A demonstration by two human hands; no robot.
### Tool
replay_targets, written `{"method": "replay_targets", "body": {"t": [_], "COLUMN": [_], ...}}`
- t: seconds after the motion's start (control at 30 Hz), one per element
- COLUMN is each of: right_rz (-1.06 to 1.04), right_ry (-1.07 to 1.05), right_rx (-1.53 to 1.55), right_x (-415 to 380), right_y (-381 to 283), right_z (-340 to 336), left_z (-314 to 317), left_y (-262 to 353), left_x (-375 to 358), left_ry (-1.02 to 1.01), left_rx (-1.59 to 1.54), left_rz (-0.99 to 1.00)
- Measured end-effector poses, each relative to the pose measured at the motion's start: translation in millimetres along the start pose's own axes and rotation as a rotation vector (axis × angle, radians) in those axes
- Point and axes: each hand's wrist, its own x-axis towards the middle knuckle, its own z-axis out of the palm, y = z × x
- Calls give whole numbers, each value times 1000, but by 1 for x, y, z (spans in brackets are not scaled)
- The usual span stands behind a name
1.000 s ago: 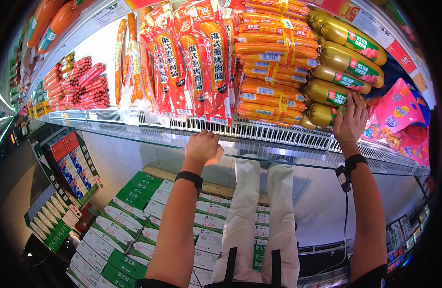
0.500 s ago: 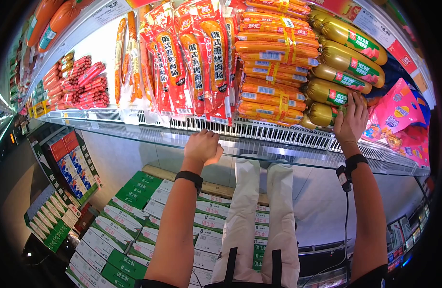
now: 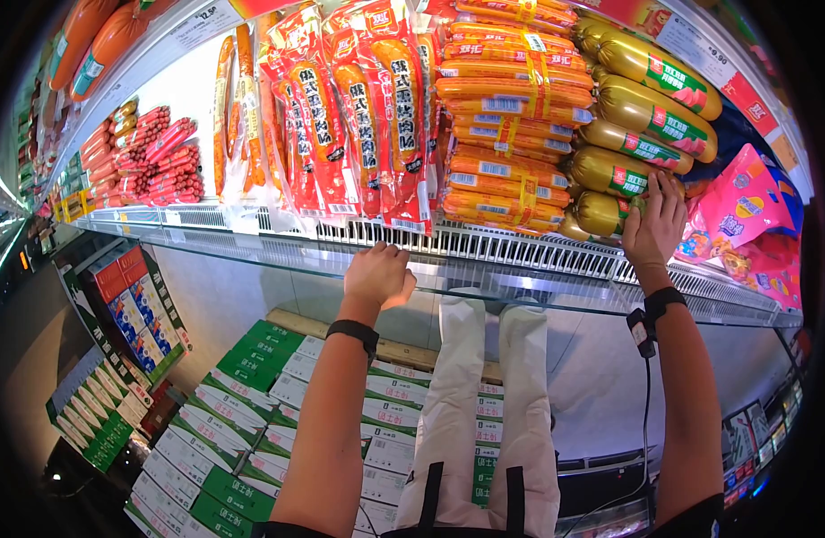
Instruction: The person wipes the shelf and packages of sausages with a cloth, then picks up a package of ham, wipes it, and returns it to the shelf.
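Right hand point(image 3: 656, 222) partly covers gold sausages point(image 3: 602, 213) beneath it. Left hand point(image 3: 379, 275): fingers curled, tips hidden. Neither grip is determinable.

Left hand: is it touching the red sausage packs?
Apart: the head view shows white grille between the left hand and the red sausage packs.

Was a shop, with wrapped sausages point(image 3: 650, 117) shelved beyond the right fingers point(image 3: 670, 204), price labels point(image 3: 695, 40) farther off, stacked boxes point(image 3: 222, 405) below.
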Motion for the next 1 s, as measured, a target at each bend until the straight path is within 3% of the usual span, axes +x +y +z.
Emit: {"method": "replay_targets", "body": {"t": [1.0], "right_rz": [7], "right_ry": [-14], "right_rx": [2], "right_x": [1], "right_y": [-1], "right_z": [-1], "left_z": [-3], "left_y": [2], "left_x": [0], "left_ry": [-11], "left_rx": [3], "left_rz": [-7]}}
